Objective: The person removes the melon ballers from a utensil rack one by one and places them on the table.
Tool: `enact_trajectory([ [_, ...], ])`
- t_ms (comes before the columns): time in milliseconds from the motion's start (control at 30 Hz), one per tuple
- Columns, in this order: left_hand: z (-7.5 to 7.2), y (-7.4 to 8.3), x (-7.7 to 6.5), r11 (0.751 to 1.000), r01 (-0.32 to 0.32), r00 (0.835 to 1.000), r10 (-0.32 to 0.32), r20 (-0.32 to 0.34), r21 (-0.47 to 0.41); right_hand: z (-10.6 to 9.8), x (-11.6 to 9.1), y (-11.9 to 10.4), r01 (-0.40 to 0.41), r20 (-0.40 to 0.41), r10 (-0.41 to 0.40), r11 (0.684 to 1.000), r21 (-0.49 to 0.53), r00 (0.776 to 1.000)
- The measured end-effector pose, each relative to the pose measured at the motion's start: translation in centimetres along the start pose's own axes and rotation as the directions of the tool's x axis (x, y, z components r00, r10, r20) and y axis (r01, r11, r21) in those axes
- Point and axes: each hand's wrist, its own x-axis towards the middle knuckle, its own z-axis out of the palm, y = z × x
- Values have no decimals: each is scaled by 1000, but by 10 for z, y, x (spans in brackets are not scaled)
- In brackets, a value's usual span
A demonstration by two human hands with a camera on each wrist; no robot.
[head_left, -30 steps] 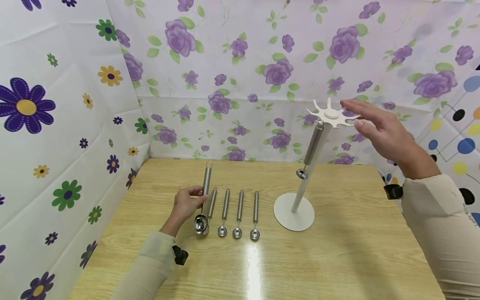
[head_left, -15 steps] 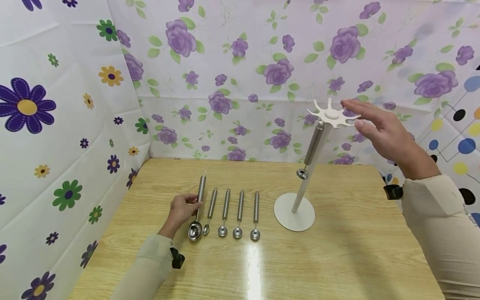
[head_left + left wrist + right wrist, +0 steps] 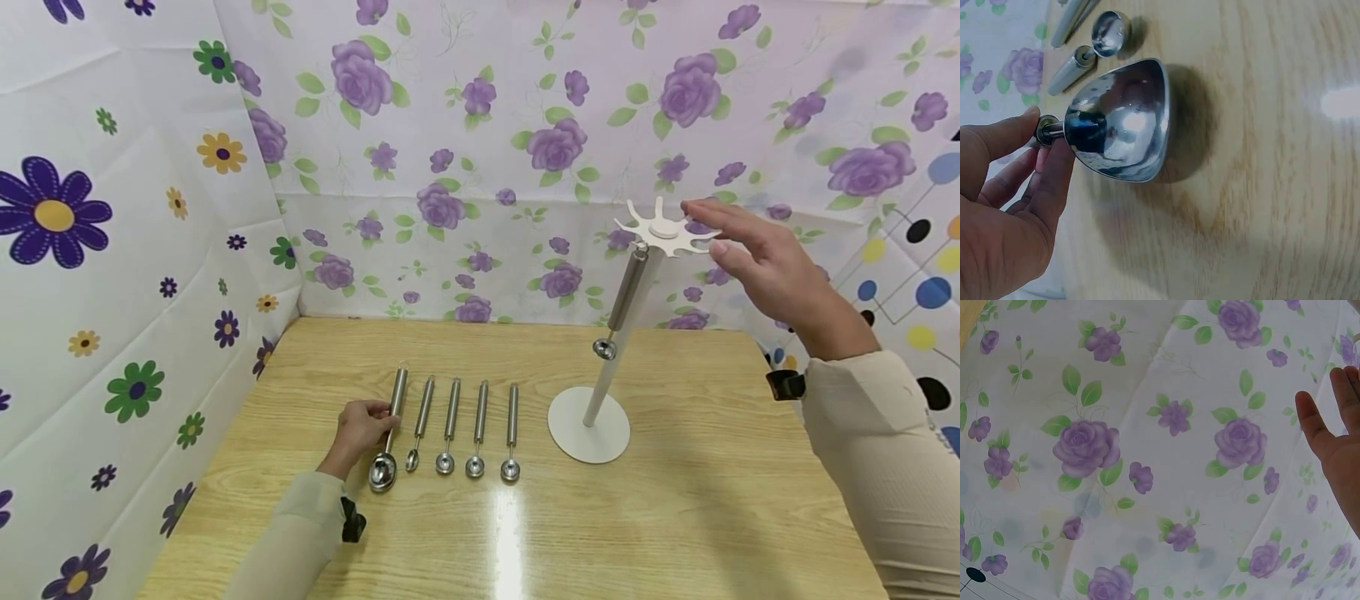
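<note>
My left hand (image 3: 358,433) pinches a large steel ice cream scoop (image 3: 382,472) by the lower handle, at the left end of a row on the table. In the left wrist view, the bowl of the scoop (image 3: 1122,122) faces the camera, and thumb and fingers close round its neck end. To its right lie several smaller steel scoops (image 3: 445,463), handles pointing away. My right hand (image 3: 772,262) is raised with extended fingers, fingertips right at the prongs of a white hanging rack (image 3: 663,229). One small scoop (image 3: 627,287) hangs from that rack.
The rack's round white base (image 3: 588,446) stands on the wooden table (image 3: 645,517), right of the row. Flowered cloth (image 3: 510,150) hangs behind the table, with more patterned cloth (image 3: 150,292) along the left side.
My left hand has brought the large scoop left and toward me, from overlapping the neighbouring small scoop to beside it at the row's end. The right hand has stayed at the rack.
</note>
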Motion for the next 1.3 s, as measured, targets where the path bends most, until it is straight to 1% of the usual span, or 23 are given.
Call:
enact_trajectory([
  [300,3,-6,4,999,29,1000,-29,9,18,0,0,1,11,-4,-11,1000,-6,1000],
  [600,4,-5,7,999,40,999,-40,8,30,0,0,1,21,-12,-21,1000,-11,1000],
  [900,4,-4,7,997,61,998,-63,28,55,-1,1,2,-4,-3,4,1000,-30,1000],
  [1000,1,-2,6,996,58,997,-61,39,70,-1,1,2,6,-1,-6,999,-32,1000],
  [1100,-5,2,5,994,48,998,-52,33,95,-1,2,2,22,2,-22,999,-40,1000],
  [1167,-8,6,5,994,43,999,-45,25,102,-1,2,2,31,4,-31,998,-45,1000],
  [1300,-12,20,5,995,4,1000,-7,25,96,-1,2,1,32,0,-32,998,-50,999],
])
